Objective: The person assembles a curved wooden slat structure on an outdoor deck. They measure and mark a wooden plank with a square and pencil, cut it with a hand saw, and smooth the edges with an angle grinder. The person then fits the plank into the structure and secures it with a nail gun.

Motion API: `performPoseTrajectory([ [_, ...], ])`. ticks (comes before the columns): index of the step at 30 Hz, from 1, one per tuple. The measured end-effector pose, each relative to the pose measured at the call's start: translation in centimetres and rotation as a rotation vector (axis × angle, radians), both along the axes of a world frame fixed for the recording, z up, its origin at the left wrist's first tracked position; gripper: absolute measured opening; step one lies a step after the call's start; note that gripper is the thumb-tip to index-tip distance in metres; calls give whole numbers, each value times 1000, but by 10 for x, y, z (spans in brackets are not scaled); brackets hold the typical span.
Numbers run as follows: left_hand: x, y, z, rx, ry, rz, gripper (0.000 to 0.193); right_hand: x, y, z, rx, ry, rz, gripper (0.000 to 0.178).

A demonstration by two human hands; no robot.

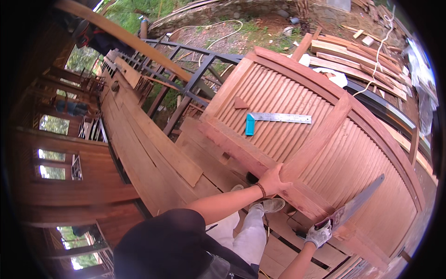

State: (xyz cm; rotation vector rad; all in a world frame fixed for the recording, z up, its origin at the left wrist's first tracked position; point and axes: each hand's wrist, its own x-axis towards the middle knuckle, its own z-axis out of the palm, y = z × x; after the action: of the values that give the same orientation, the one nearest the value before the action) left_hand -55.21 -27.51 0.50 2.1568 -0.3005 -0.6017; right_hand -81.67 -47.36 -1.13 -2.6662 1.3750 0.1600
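Observation:
A louvered wooden door panel (320,139) with a thick frame lies before me. My left hand (274,180), bare with a beaded bracelet at the wrist, grips its near edge where the middle crosspiece meets the side rail. In a whitish glove, my right hand (319,233) is closed round the handle of a handsaw (357,202). The saw blade slants up and away over the near rail and the right-hand louvers; whether its teeth sit in the wood I cannot tell. A try square (278,118) with a turquoise handle and a small triangular wood piece (240,103) rest on the left louvers.
Long planks (144,135) stretch away on the left. A dark metal frame (200,74) stands beyond the panel's left end. Stacked timber (357,65) and a white cord (378,56) lie at far right. Slatted boards are underfoot. Other people are partly visible at far left.

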Motion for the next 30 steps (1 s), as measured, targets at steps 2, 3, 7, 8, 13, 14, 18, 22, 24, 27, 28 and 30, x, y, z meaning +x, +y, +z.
performPoseTrajectory([
  [2, 8, 44, 16, 49, -30, 81, 78, 7, -1, 12, 38, 35, 2, 62],
  [3, 15, 64, 28, 69, -23, 135, 77, 10, -2, 18, 46, 83, 1, 62],
  [7, 38, 150, 42, 183, -118, 320, 74, 37, 7, 47, -37, 115, 51, 61],
  [8, 49, 166, 42, 201, -155, 355, 73, 48, 5, 44, -73, 41, 76, 59],
  [13, 98, 243, 34, 280, -233, 485, 75, 153, 47, 32, 9, -235, 384, 51],
  [14, 113, 252, 27, 283, -254, 494, 76, 184, 68, 28, 40, -298, 435, 51],
  [18, 184, 267, 9, 302, -220, 447, 82, 298, 159, 11, 161, -495, 386, 53],
  [22, 237, 293, -9, 309, -221, 384, 86, 352, 230, -37, 212, -426, 177, 70],
  [24, 264, 292, -21, 331, -248, 336, 87, 353, 244, -53, 120, -329, 153, 71],
  [27, 297, 283, -30, 340, -127, 262, 88, 357, 251, -56, 57, -226, 127, 71],
  [28, 306, 280, -38, 322, -131, 251, 88, 360, 253, -54, 60, -198, 111, 72],
  [30, 320, 274, -48, 291, -137, 235, 87, 361, 256, -52, 57, -155, 100, 73],
])
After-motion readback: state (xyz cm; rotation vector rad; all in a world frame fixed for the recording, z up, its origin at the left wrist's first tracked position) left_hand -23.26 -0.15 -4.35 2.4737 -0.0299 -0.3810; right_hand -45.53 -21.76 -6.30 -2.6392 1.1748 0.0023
